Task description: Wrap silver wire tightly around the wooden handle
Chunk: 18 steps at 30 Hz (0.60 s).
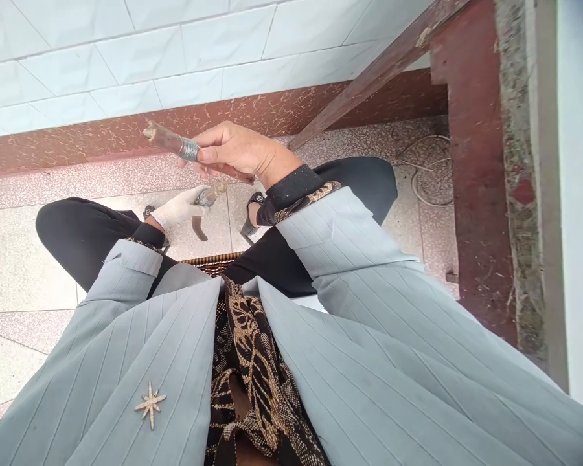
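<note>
My right hand [233, 152] is bare and closed round a brown wooden handle with a metal ring [188, 149], held up in front of me with its end pointing left. My left hand [179, 208], in a white glove, is lower, between my knees. It is closed on a second small piece with a metal collar [208, 196], from which a dark curved part [199, 228] hangs down. The two hands are a little apart, the right above the left. I sit in a grey pinstriped jacket and black trousers.
A terrazzo floor [10, 259] lies below, and a white tiled wall with a red-brown skirting [78, 139] is ahead. A dark red wooden frame [476, 194] stands at the right, with a slanted beam and a loose cord [422, 188] on the floor beside it.
</note>
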Each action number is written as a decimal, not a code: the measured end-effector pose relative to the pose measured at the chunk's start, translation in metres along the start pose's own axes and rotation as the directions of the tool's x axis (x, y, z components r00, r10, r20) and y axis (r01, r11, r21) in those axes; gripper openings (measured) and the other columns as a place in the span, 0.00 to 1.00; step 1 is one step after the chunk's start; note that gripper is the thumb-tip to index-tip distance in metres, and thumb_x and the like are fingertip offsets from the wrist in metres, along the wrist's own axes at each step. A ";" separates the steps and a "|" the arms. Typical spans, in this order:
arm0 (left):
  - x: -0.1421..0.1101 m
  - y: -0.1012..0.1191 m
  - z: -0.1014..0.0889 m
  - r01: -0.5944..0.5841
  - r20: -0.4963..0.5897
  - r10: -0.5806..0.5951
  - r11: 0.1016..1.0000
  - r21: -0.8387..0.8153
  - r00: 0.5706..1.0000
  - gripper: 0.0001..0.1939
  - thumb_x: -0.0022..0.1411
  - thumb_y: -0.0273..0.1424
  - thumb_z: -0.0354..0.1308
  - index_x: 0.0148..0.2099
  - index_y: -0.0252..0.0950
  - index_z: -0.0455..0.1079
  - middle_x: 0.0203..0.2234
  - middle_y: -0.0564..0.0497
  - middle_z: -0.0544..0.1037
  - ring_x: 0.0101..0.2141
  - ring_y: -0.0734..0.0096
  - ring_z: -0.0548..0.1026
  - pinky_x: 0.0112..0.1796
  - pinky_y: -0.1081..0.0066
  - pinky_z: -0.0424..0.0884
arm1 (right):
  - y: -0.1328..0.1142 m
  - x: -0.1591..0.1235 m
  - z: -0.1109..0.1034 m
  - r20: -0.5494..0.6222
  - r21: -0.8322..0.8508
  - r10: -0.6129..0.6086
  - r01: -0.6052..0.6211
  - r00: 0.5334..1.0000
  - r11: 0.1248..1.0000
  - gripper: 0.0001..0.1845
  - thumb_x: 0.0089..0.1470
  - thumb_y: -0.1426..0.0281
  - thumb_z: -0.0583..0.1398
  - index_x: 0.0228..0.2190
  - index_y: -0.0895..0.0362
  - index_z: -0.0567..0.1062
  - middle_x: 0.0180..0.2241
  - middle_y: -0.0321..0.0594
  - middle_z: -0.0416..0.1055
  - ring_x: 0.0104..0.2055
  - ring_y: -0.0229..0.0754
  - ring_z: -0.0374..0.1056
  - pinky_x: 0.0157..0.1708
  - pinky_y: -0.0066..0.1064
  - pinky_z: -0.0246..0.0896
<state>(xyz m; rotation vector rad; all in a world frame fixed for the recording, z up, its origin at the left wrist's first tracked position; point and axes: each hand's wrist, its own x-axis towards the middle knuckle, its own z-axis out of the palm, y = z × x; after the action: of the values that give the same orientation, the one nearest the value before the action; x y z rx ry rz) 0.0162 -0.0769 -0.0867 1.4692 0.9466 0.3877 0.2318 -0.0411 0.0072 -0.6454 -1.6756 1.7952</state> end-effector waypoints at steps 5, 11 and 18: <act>0.003 0.001 -0.006 0.069 -0.192 -0.022 0.968 0.243 0.981 0.26 0.52 0.35 0.68 0.54 0.36 0.74 0.38 0.49 0.78 0.40 0.60 0.75 0.49 0.58 0.73 | -0.008 -0.003 -0.002 -0.228 -0.079 0.017 -0.036 0.974 0.996 0.23 0.60 0.51 0.65 0.41 0.60 0.77 0.31 0.36 0.72 0.33 0.34 0.62 0.33 0.29 0.52; 0.002 -0.002 -0.007 0.055 -0.262 -0.065 0.997 -0.047 0.963 0.40 0.50 0.28 0.62 0.68 0.44 0.67 0.52 0.44 0.79 0.37 0.63 0.76 0.36 0.65 0.73 | 0.001 0.002 -0.002 -0.263 -0.135 0.098 -0.138 0.960 0.981 0.30 0.58 0.42 0.65 0.40 0.57 0.76 0.30 0.38 0.73 0.37 0.38 0.65 0.35 0.32 0.54; 0.005 0.006 -0.003 -0.008 -0.293 -0.103 0.935 -0.354 0.951 0.36 0.48 0.32 0.56 0.62 0.39 0.75 0.47 0.44 0.82 0.36 0.63 0.78 0.39 0.63 0.78 | 0.006 0.009 -0.002 -0.403 -0.082 0.000 -0.036 0.915 0.996 0.23 0.62 0.48 0.62 0.37 0.56 0.69 0.35 0.40 0.69 0.31 0.36 0.60 0.30 0.30 0.54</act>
<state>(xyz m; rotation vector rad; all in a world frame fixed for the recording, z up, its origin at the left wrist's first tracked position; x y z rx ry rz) 0.0194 -0.0707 -0.0820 1.0725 1.0930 0.7276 0.2261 -0.0337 0.0011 -0.9976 -1.4711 1.4789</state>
